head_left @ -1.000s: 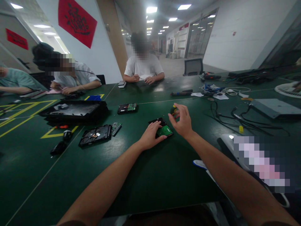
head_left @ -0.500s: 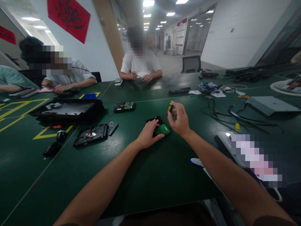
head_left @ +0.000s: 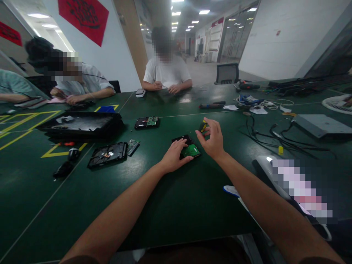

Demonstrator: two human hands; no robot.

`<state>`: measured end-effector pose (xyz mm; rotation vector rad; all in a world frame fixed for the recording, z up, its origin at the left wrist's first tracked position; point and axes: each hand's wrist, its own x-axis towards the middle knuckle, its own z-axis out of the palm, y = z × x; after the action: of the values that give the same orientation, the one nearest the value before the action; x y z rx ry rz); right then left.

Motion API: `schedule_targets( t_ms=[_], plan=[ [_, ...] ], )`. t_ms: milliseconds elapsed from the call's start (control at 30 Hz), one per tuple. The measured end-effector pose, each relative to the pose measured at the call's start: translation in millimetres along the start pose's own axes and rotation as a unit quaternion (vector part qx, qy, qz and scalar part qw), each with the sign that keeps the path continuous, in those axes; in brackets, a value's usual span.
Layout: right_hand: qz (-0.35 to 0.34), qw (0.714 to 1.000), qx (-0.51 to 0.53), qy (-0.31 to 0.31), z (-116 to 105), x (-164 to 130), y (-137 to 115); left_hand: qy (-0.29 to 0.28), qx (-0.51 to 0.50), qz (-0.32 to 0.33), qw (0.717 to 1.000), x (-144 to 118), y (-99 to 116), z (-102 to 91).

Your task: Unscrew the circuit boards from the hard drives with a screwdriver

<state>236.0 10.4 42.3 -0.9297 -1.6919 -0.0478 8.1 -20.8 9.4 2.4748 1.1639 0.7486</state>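
Note:
A hard drive point(head_left: 192, 150) with a green circuit board lies on the dark green table in front of me. My left hand point(head_left: 176, 154) rests across its left part, thumb along the near edge and fingers over the top, gripping it against the table. Just above the drive's right side, my right hand point(head_left: 211, 137) pinches a short yellow-and-black screwdriver point(head_left: 202, 126) between thumb and fingers. Its handle shows, but I cannot make out its shaft or tip. My left fingers hide part of the drive.
To the left lie an opened drive point(head_left: 107, 154), a small circuit board point(head_left: 133, 146) and a black tray-like casing point(head_left: 79, 124). Another drive point(head_left: 147, 122) sits farther back. Rightward are black cables point(head_left: 269, 137) and a grey metal box point(head_left: 321, 124). Co-workers point(head_left: 167, 73) sit across the table.
The view has shifted slightly. The screwdriver has turned a little in my right fingers, showing less yellow. My left hand stays on the hard drive.

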Motion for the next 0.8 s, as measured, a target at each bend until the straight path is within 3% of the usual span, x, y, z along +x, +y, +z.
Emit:
schedule_targets(
  t_ms=[600, 800],
  plan=[
    [0.015, 0.999, 0.01, -0.029, 1.3, -1.9, -4.5, -0.004, -0.013, -0.01, 1.0, 0.4, 4.5, -4.1],
    [0.023, 1.0, 0.005, -0.01, 2.5, -0.3, -3.9, -0.005, -0.006, -0.002, 1.0, 0.1, 1.7, -2.9]
  ],
)
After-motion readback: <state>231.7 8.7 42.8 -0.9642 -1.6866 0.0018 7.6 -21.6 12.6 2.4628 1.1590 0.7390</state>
